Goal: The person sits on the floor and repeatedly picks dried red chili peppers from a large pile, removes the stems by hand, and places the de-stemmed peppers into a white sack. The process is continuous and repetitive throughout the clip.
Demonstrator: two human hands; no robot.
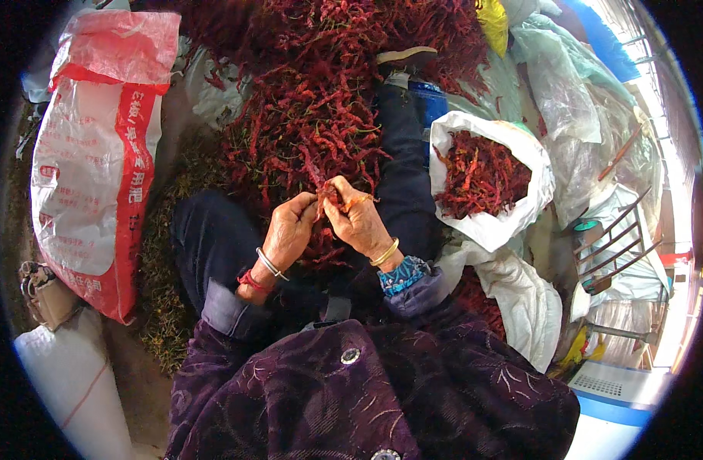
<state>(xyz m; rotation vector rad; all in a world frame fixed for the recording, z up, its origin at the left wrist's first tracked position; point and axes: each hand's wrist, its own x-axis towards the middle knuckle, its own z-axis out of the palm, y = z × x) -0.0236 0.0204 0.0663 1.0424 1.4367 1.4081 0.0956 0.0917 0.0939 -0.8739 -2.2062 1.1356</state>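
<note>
Both hands meet over a large heap of dried red chili peppers (305, 121) that spreads from my lap away to the far edge. My left hand (291, 224), with a silver bangle at its wrist, pinches dried chilies (327, 201) between thumb and fingers. From the other side my right hand (354, 221) grips the same chilies, some orange-red ones showing beside its fingers. How many peppers are held cannot be made out. To the right, a white woven sack (492, 238) with a rolled-down rim holds stemless-looking dried chilies (484, 172).
A red and white printed sack (78, 172) lies at left, beside scattered dry stems (167, 253). Another whitish sack (527, 305) with chilies sits near my right elbow. Clear plastic sheeting (570, 115) and a metal rack (616, 241) are on the far right. My outstretched leg (403, 149) borders the heap.
</note>
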